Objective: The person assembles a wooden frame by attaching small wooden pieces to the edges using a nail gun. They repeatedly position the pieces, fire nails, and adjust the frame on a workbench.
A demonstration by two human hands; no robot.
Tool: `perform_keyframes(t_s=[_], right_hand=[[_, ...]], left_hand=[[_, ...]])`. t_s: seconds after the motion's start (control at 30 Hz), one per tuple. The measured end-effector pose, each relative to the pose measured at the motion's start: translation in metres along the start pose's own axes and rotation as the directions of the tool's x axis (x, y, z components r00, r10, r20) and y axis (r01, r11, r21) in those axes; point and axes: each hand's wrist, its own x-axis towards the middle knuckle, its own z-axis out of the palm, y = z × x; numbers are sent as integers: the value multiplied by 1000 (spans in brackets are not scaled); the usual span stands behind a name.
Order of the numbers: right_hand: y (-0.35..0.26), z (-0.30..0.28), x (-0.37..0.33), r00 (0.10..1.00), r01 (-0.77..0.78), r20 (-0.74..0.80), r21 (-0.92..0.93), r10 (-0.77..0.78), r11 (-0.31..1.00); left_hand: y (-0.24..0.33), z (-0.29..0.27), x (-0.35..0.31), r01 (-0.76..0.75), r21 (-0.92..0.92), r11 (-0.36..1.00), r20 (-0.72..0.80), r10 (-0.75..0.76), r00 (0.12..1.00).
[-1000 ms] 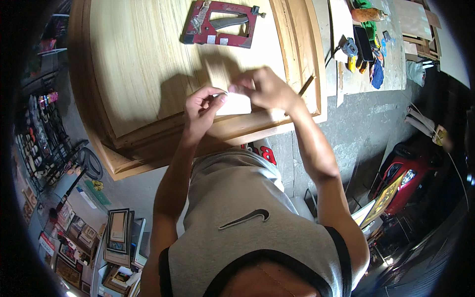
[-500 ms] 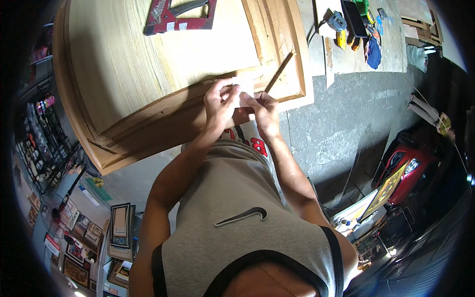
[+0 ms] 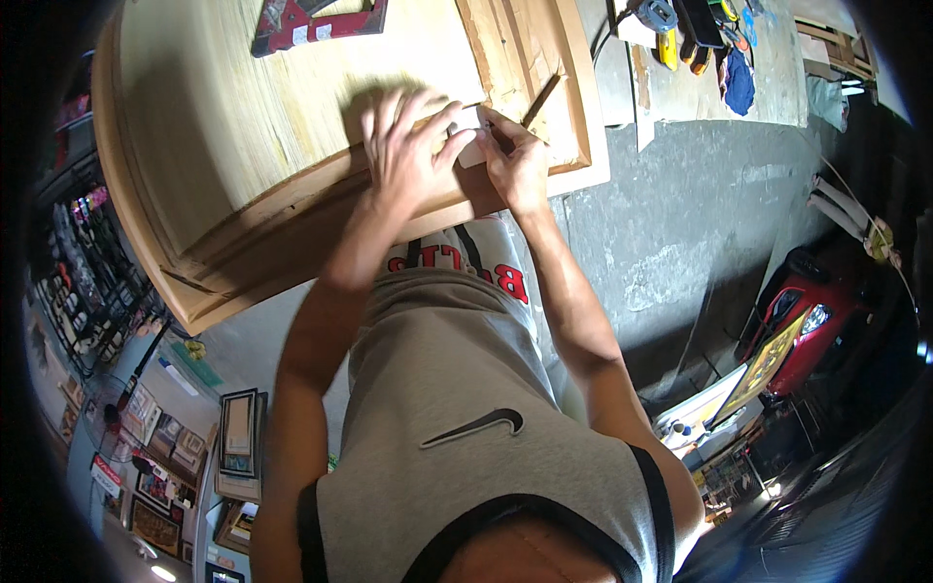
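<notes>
A large wooden frame (image 3: 151, 233) with a pale wood-grained panel (image 3: 292, 117) set in it lies in front of me. My right hand (image 3: 517, 167) pinches a small white piece (image 3: 471, 121), which looks like paper or card, at the frame's near right inner corner. Spread fingers show on my left hand (image 3: 400, 155), slightly blurred, over the near rail beside the white piece. Its thumb is close to the piece; whether it touches cannot be made out. A thin dark stick (image 3: 543, 100) rests slanted on the frame just beyond my right hand.
On the panel's far side lies a red staple gun (image 3: 321, 27). A side table (image 3: 773, 92) at the right holds a tape measure (image 3: 656, 15), a phone (image 3: 698, 21), a yellow-handled tool (image 3: 668, 49) and a dark blue cloth (image 3: 738, 85). Framed pictures (image 3: 238, 432) stand at the lower left.
My left hand has let go of the white piece and spread its fingers to the left. Both hands and the white piece are farther forward. The frame and staple gun appear shifted up and left in view.
</notes>
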Motion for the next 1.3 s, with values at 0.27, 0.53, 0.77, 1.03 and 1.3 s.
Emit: perform_keyframes(t_s=[0.27,0.53,0.77,1.03,1.3], right_hand=[[8,3,5,1000,27,14,-23,-27,999],[8,11,4,999,-7,-36,23,7,1000],[11,12,5,1000,-2,-30,105,5,994],[10,4,9,982,-181,111,344,152,921],[17,6,6,996,-88,60,318,72,944]], left_hand=[[-34,9,23,-269,-215,939,46,285,958],[-40,14,24,-281,-243,928,37,298,954],[-44,11,23,-313,-254,915,44,334,941],[-48,6,28,-334,-334,881,47,370,928],[-49,5,29,-357,-309,882,66,394,917]])
